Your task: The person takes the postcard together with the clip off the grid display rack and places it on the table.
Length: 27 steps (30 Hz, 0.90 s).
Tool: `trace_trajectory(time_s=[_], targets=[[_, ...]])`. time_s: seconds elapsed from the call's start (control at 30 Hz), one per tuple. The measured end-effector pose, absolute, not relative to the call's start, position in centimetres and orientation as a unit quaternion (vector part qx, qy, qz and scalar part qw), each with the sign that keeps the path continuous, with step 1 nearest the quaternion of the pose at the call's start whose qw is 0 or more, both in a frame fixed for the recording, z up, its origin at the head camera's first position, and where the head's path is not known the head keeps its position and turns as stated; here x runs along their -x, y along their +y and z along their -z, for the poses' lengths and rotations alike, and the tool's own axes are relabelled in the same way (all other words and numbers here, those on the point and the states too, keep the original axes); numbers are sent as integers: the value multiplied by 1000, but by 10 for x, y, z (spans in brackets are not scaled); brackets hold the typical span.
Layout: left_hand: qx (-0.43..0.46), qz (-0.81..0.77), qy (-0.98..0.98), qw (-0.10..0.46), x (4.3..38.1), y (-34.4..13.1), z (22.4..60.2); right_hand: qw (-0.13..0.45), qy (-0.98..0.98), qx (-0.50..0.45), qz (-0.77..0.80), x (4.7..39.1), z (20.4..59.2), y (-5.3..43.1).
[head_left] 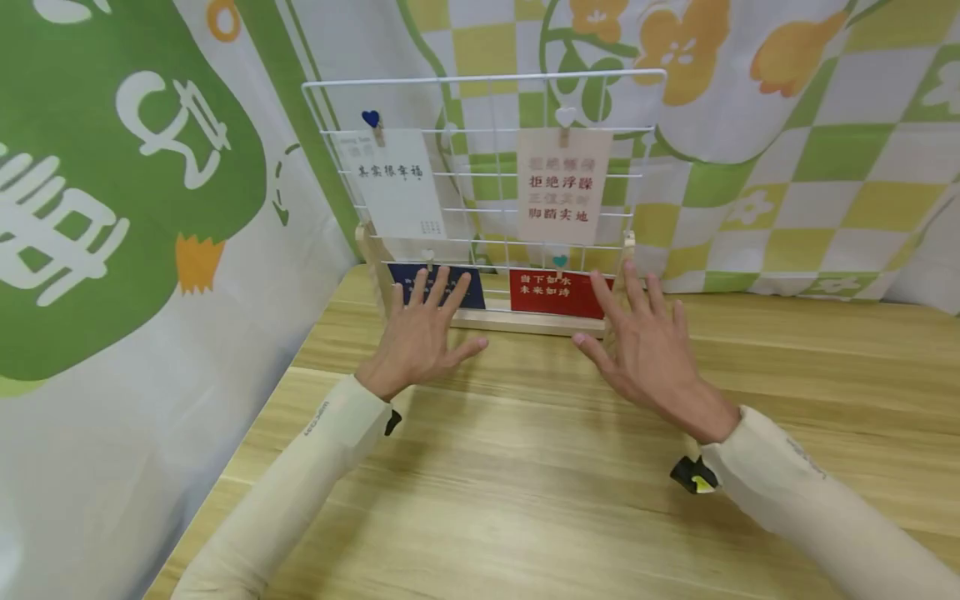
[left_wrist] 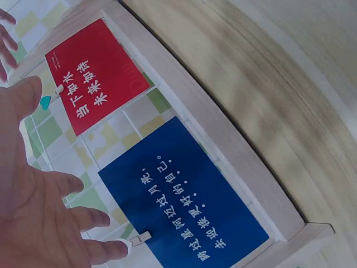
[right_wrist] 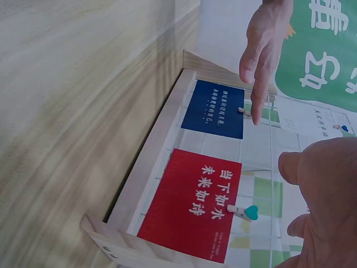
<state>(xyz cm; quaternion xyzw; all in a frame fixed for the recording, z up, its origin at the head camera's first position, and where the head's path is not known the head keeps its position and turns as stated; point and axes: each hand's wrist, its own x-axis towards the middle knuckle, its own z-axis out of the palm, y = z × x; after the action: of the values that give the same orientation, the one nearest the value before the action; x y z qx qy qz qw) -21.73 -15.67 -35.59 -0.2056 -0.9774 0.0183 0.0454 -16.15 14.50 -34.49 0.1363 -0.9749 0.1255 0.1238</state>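
A white wire grid (head_left: pixel 491 77) stands upright in a wooden base (head_left: pixel 517 322). My left hand (head_left: pixel 416 342), fingers spread, is in front of its lower left, overlapping a dark blue card (left_wrist: pixel 184 190). Fingers extended, my right hand (head_left: pixel 652 354) is by the lower right corner, at the edge of a red card (head_left: pixel 555 296). Neither hand holds anything. A teal heart clip (right_wrist: pixel 251 213) pins the red card. Above hang a white card (head_left: pixel 397 196) under a blue heart clip (head_left: pixel 371 119) and a pale pink card (head_left: pixel 564 192) under a white heart clip (head_left: pixel 566 117).
The rack stands at the back of a wood-grain table (head_left: pixel 517 467). Behind it hangs a checked, flowered cloth (head_left: pixel 795 175). A green and white printed cloth (head_left: pixel 90 250) hangs along the left side of the table.
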Motion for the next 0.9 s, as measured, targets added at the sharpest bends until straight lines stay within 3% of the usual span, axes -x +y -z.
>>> trace_trajectory(time_s=[0.3,0.9], targets=[[223,30,-974,43,220,-152,347,166,-957,-175,-160,166,333,142],[273,83,-955,87,227,-135,333,137,-955,-126,-232,177,297,134]])
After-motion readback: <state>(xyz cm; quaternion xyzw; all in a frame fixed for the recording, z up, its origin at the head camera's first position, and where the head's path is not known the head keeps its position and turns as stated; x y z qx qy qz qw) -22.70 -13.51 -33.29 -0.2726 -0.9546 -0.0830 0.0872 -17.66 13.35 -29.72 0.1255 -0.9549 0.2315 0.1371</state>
